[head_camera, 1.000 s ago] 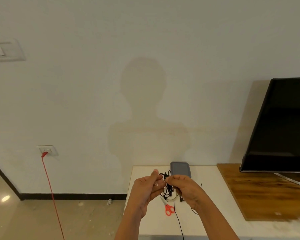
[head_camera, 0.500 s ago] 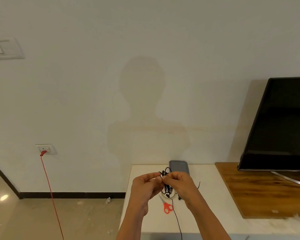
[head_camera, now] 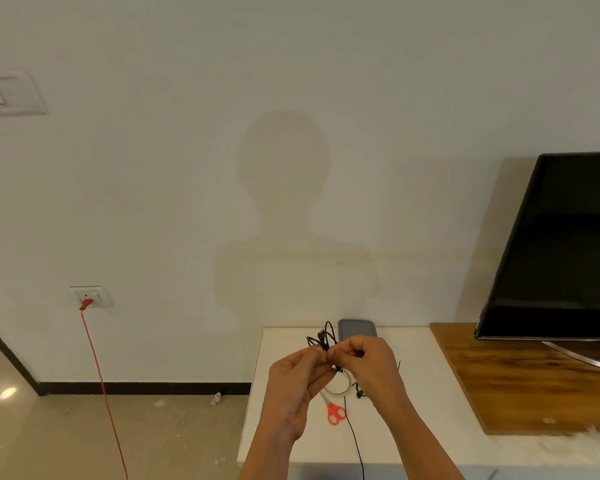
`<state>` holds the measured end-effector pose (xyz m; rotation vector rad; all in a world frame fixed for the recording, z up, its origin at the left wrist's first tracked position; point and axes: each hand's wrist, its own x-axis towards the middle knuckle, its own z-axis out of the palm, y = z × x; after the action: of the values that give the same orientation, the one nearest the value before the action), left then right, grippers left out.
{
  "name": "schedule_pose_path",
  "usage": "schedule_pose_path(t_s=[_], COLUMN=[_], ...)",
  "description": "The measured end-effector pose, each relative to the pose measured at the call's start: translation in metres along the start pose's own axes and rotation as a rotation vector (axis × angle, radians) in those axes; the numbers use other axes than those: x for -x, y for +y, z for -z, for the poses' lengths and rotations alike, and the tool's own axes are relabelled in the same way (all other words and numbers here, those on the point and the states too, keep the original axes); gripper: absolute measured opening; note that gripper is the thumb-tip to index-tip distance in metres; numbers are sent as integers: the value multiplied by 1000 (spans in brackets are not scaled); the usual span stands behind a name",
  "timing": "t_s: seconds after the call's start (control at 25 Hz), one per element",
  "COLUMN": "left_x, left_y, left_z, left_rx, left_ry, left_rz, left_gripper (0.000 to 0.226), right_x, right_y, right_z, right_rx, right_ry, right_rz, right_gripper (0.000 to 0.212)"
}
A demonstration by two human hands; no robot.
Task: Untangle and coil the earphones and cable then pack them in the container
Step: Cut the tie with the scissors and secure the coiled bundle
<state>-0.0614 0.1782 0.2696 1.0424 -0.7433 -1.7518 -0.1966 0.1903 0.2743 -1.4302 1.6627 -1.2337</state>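
Observation:
A tangled bundle of black earphones and cable [head_camera: 323, 339] is held above the white table [head_camera: 423, 393]. My left hand [head_camera: 297, 382] and my right hand [head_camera: 368, 365] pinch it together from both sides, fingertips almost touching. Loops stick up above my fingers, and one black strand [head_camera: 354, 441] hangs down past the table's front edge. An earbud [head_camera: 360, 394] dangles below my right hand. The grey container [head_camera: 356, 329] lies at the table's back edge, just behind my right hand, partly hidden by it.
Red-handled scissors [head_camera: 335, 412] and a roll of tape [head_camera: 336, 386] lie on the table under my hands. A television [head_camera: 561, 244] stands on a wooden board [head_camera: 520, 379] at the right. A red cord [head_camera: 97, 375] hangs from a wall socket at the left.
Both hands have risen slightly with the bundle and drawn closer together. More of the cable now loops above my fingers.

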Motion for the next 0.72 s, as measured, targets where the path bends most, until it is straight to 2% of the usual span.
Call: schedule_pose_path(t_s=[0.12, 0.24, 0.4, 0.56, 0.72], left_x=[2, 0, -2, -4, -5], left_y=[0, -1, -5, -6, -6], left_z=[1, 0, -1, 3, 5], left_rx=[137, 64, -45, -19, -19], left_ry=[18, 72, 143, 178, 205], left_rz=[60, 79, 43, 53, 64], left_gripper=[35, 38, 27, 20, 17], right_x=[3, 9, 12, 14, 14], right_y=[1, 7, 17, 22, 27], right_z=[-4, -11, -14, -17, -12], right_rx=[136, 341, 409, 386, 451], right_ry=[72, 87, 51, -4, -60], right_rz=[73, 206, 324, 400, 460], right_gripper=[28, 11, 17, 22, 37])
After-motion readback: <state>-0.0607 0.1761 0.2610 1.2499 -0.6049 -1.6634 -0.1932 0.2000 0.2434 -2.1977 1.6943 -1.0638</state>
